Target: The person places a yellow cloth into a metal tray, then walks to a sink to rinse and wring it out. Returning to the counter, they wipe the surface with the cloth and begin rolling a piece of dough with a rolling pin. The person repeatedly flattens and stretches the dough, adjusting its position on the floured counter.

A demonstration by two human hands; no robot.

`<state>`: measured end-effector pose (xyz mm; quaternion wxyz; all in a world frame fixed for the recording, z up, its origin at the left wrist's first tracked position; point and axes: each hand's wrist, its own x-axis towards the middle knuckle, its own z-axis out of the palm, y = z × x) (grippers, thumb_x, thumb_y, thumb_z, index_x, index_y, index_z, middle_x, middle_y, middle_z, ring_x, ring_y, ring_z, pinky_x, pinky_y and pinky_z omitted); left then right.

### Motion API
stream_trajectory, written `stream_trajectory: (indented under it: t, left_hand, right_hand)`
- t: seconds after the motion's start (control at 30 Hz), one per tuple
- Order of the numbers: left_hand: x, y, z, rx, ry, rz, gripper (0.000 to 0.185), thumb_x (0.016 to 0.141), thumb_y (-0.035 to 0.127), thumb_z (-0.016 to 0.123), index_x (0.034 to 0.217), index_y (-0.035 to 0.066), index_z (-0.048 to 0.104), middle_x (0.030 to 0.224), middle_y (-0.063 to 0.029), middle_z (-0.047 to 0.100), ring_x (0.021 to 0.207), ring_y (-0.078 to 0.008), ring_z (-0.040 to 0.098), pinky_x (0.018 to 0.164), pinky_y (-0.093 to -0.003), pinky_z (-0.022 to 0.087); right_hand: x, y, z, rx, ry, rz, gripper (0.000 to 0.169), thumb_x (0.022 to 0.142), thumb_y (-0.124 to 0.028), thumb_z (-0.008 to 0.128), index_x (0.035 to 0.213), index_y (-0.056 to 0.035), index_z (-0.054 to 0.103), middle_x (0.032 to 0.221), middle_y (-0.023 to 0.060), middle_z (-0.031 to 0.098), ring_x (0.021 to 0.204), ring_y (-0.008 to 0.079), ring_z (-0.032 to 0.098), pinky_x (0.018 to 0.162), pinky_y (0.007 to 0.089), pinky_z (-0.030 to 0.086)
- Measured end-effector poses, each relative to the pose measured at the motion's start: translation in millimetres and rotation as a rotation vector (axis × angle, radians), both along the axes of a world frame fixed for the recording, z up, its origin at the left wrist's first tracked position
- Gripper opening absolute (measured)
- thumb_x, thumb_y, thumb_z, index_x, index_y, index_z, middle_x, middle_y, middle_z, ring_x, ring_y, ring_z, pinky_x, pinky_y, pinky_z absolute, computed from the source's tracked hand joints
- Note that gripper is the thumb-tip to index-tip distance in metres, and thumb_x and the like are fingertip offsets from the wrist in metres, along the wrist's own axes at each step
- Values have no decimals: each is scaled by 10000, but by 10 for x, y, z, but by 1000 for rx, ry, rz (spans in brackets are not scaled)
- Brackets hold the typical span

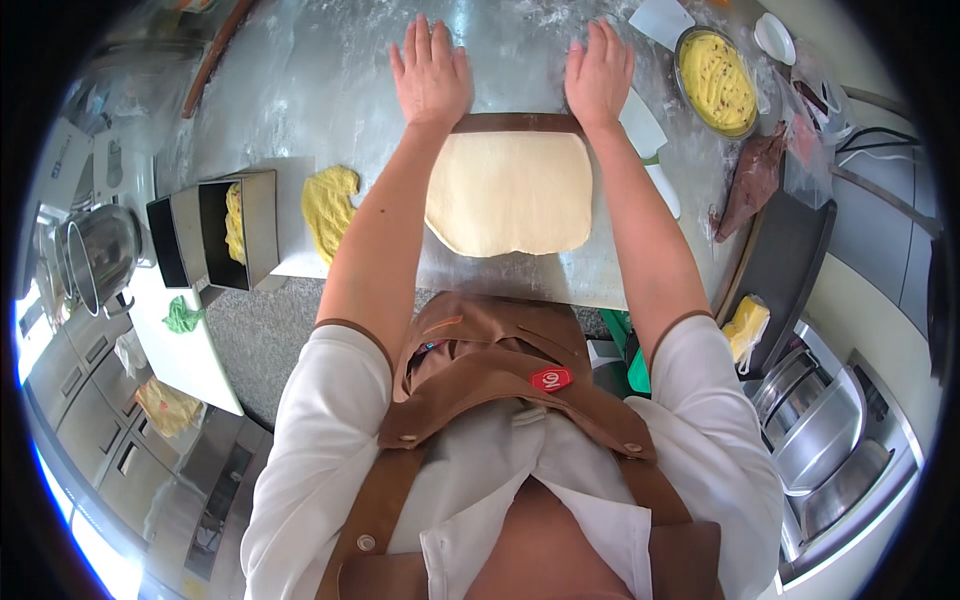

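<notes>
A flattened sheet of pale dough [510, 195] lies on the metal worktop [517, 67] in front of me. Across its far edge runs a brown rolling pin [517, 123], its ends hidden beneath my wrists. My left hand [433, 79] stretches past the pin's left end, palm down, fingers extended and slightly apart. At the right end, my right hand [602, 75] is held the same way, its thumb apart from the fingers. Neither hand's fingers are wrapped around the pin. Beside my right forearm lies a broad-bladed tool [643, 127] with a white handle.
A yellow cloth [328, 210] and two loaf tins [262, 225] [180, 244] are on the left, one holding yellow filling [235, 225]. At right are a bowl [679, 82] of yellow filling, a white scraper [661, 22] and a filled piping bag [754, 176]. A brown rod [216, 60] lies far left.
</notes>
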<state>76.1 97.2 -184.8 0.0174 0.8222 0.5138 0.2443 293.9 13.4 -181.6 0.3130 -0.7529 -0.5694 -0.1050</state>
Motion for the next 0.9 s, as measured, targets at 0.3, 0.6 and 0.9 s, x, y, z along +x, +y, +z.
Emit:
stream_trajectory:
  t: [0.3, 0.6, 0.9]
  left_hand:
    - [-987, -294, 257, -667, -100, -471, 299, 831, 171, 712, 1110, 68, 675, 1039, -126, 659, 1009, -326, 605, 882, -417, 496]
    - [-1106, -1535, 724, -266, -96, -214, 397, 806, 43, 688, 1198, -9, 662, 1080, -163, 690, 1062, -351, 635, 953, -458, 490]
    - [-516, -1399, 108, -288, 194, -23, 657, 999, 350, 397, 1545, 12, 266, 1610, -173, 266, 1507, -345, 197, 1215, -541, 106]
  right_hand:
    - [304, -894, 281, -623, 175, 426, 274, 861, -53, 645, 1131, -36, 600, 1090, 138, 591, 1105, 342, 547, 932, 419, 475]
    - [-390, -1781, 606, -337, 136, 179, 472, 921, -95, 593, 1380, -43, 501, 1366, 160, 504, 1280, 367, 471, 1097, 488, 361]
    - [-414, -1264, -78, -417, -78, -10, 674, 957, -349, 510, 1472, 60, 363, 1546, 219, 354, 1457, 346, 293, 1199, 531, 188]
